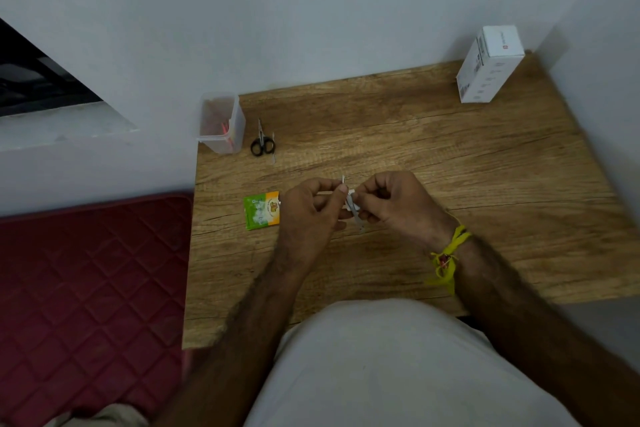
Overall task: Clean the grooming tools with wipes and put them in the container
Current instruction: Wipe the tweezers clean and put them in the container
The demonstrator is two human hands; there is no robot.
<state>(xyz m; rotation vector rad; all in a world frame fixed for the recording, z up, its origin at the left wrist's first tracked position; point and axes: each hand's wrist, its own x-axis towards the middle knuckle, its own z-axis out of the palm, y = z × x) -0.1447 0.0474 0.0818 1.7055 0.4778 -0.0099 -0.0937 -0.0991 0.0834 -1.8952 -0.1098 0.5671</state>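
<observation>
We are sitting at a wooden desk pushed into a corner, with a red quilted mattress beside it and a white box standing at the far right. Our left hand and right hand are meeting over the middle of the desk, both curling their fingers round a small metal tool and a white wipe, so we are judging this as the wiping step. The clear container is waiting at the far left corner, with something pink already inside. Just beside it are lying the black-handled scissors, not yet cleaned by the look of it. A green wipe packet is lying near our left hand. Next we are likely needing to carry the tool across to the container.
</observation>
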